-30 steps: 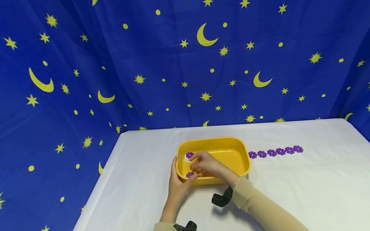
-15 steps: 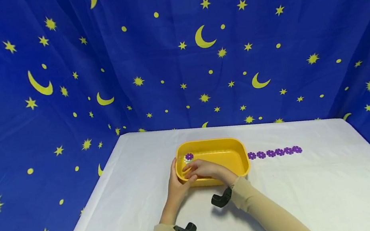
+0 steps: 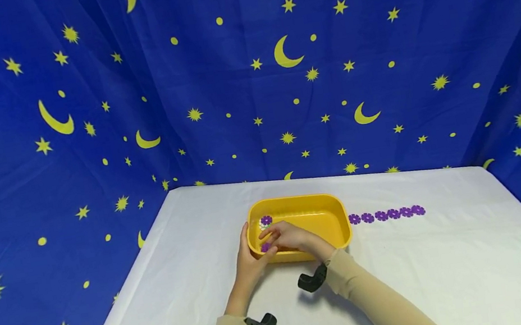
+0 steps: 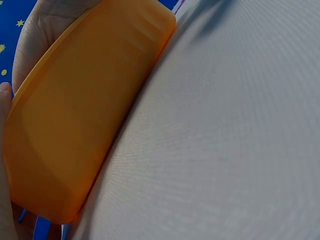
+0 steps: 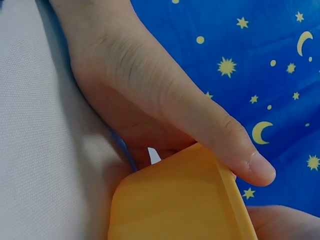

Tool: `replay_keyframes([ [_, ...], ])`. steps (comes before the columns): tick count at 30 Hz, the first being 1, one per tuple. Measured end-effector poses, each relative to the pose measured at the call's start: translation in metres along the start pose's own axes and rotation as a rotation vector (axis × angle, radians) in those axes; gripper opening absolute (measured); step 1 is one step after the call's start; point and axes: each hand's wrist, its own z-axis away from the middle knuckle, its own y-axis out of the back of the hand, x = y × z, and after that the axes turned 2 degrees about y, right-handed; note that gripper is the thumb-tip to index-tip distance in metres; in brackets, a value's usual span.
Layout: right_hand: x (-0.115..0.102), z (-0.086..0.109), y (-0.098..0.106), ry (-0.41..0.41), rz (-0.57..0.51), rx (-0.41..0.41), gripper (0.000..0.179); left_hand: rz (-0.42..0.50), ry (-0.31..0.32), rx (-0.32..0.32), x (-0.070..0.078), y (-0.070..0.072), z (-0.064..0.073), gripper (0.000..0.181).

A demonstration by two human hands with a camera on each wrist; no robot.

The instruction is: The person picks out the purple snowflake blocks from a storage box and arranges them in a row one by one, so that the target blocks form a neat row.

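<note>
A yellow plastic tray (image 3: 323,223) stands on the white table. My left hand (image 3: 250,263) grips its left end, thumb over the near rim and fingers along the outer wall. The right wrist view shows that hand's thumb (image 5: 225,135) lying over the rim. My right hand (image 3: 294,235) reaches inside the tray, fingers loosely bent over its left part; the fingertips are partly hidden. A purple flower-shaped disc (image 3: 266,247) lies by those fingers. Farther back in the tray, another purple flower disc (image 3: 267,220) sits against a white one (image 3: 262,226).
To the tray's right, several purple flower discs (image 3: 381,216) lie in a row on the white tablecloth (image 3: 424,261). Dark blue cloth (image 3: 246,74) with yellow stars and moons hangs behind and to the left of the table.
My right hand has shifted about inside the tray; the purple disc by its fingertips was covered half a second ago and shows again now. The left hand stays on the tray's end.
</note>
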Motion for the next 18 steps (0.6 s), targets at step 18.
replay_keyframes([
  [18,-0.003,0.0,0.001,-0.039,-0.138,0.272,0.035,0.027,0.0,-0.021,0.017,0.001,0.004,0.096],
])
